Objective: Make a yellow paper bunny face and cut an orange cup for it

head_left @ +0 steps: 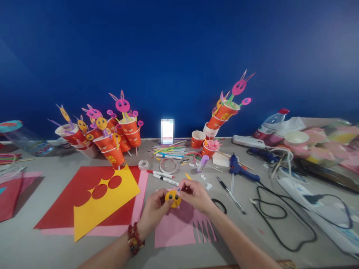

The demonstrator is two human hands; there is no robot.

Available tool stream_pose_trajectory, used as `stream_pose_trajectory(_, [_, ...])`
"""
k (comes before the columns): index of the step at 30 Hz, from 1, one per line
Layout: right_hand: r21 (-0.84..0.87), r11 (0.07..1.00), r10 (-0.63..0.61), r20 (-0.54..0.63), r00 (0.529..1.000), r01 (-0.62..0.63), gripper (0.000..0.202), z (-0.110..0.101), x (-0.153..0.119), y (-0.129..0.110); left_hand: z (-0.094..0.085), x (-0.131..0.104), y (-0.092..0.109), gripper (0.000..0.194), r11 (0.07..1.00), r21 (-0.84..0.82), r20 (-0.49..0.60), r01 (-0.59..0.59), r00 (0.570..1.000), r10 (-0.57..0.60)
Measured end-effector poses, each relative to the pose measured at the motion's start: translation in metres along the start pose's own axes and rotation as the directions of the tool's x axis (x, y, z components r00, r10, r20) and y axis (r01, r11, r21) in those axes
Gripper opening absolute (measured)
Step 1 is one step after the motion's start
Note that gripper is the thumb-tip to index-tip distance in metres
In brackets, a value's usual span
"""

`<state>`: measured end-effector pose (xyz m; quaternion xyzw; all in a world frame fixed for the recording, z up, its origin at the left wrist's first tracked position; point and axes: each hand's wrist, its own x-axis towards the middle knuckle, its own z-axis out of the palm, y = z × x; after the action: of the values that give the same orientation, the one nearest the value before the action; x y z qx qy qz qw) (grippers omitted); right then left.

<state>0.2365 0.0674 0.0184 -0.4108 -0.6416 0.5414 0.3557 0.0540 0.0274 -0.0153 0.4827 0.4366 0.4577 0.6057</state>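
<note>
A round yellow paper face [174, 201] with two dark eyes is held up between my hands at the front middle. My left hand [155, 209], a dark red bead bracelet on its wrist, pinches the face by its left side with the thumb on the front. My right hand [196, 194] has its thumb and finger closed at the upper right edge of the face; a small bluish bit shows there, too small to name. Below both hands lies a pink paper sheet [174, 237] with slits cut in its right part.
Yellow paper [92, 220] with round holes lies over red paper [61, 198] at left. Decorated paper cups [112, 155] stand behind. A blue glue gun [242, 170], pen [231, 196], glue stick [202, 163], black cable [280, 239] and power strip [316, 209] lie at right.
</note>
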Motion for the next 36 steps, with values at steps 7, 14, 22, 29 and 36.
stream_pose_trajectory(7, [-0.008, 1.0, 0.001, 0.001, 1.0, -0.001, 0.024, 0.0, 0.001, 0.002, 0.0, -0.001, 0.0, 0.038, 1.0, 0.009, 0.005, 0.005, 1.0, -0.005])
stream_pose_trajectory(14, [-0.006, 1.0, -0.008, 0.029, 1.0, 0.008, 0.029, -0.004, 0.001, -0.002, 0.001, -0.001, 0.003, 0.041, 1.0, 0.003, -0.005, 0.004, 1.0, -0.004])
stream_pose_trajectory(22, [0.143, 0.989, 0.001, -0.13, 0.991, 0.018, 0.042, -0.013, 0.001, -0.002, 0.0, -0.004, 0.005, 0.041, 0.998, -0.067, -0.042, -0.005, 0.999, 0.002])
stream_pose_trajectory(29, [0.254, 0.967, 0.0, 0.046, 0.999, -0.012, 0.04, -0.004, 0.002, 0.005, -0.003, -0.014, 0.008, 0.022, 0.972, 0.118, 0.012, -0.205, 0.979, 0.205])
stream_pose_trajectory(36, [0.288, 0.957, -0.021, 0.153, 0.988, -0.024, 0.036, -0.001, 0.0, 0.001, -0.002, -0.013, 0.012, 0.019, 0.929, 0.226, 0.074, -0.292, 0.956, 0.283])
